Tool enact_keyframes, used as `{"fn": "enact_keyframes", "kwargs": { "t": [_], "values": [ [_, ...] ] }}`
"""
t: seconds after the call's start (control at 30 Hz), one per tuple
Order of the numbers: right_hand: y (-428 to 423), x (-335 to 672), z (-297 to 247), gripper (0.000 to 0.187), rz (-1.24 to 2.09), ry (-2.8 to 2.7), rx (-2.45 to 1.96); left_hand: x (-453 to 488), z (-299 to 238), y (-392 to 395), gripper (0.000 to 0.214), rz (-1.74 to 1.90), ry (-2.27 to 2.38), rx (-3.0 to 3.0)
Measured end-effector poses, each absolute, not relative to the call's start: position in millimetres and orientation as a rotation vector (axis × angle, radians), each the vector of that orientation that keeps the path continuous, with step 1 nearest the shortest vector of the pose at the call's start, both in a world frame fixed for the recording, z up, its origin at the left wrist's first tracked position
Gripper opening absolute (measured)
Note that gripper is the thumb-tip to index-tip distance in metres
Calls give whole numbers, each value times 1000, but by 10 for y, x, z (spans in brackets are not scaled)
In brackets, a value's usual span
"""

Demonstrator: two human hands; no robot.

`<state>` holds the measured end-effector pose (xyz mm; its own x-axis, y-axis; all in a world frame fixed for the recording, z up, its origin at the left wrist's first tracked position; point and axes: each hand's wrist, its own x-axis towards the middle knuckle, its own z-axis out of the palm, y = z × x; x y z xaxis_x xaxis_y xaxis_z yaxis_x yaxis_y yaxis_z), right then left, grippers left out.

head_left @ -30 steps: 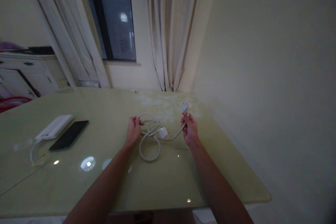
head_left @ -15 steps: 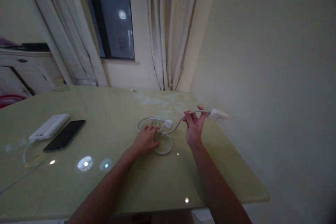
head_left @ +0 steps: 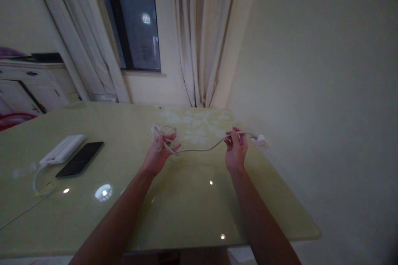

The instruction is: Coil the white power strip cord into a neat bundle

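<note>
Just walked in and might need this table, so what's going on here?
A person is handling a pale cord above the table. The left hand holds its loops, and the right hand grips it near the white block at its end. A dark phone and a white box lie on the table's left side.

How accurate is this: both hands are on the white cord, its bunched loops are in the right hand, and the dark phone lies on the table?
One slip: the bunched loops are in the left hand, not the right hand, as the head view shows. Both hands are on the white cord, and the dark phone lies on the table.
</note>
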<state>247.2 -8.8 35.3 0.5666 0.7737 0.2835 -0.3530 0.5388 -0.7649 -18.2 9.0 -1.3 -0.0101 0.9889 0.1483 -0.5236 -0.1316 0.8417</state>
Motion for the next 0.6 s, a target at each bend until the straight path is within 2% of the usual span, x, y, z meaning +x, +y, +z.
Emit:
{"fn": "enact_keyframes", "kwargs": {
  "t": [0.07,0.17,0.33,0.47,0.6],
  "values": [
    [-79,2430,305,40,839,-682,-712,-194,19,73,34,1469,599,832],
    [-105,2278,239,41,970,-739,-669,-158,50,31,30,1435,540,808],
    [-201,1995,156,34,943,-948,-736,-31,76,-65,32,1351,573,875],
    [-280,1785,74,31,1071,-1103,-754,54,42,-114,33,1308,590,831],
    [-337,1656,22,29,1101,-1157,-748,50,38,-107,24,1328,594,789]
  ]
}}
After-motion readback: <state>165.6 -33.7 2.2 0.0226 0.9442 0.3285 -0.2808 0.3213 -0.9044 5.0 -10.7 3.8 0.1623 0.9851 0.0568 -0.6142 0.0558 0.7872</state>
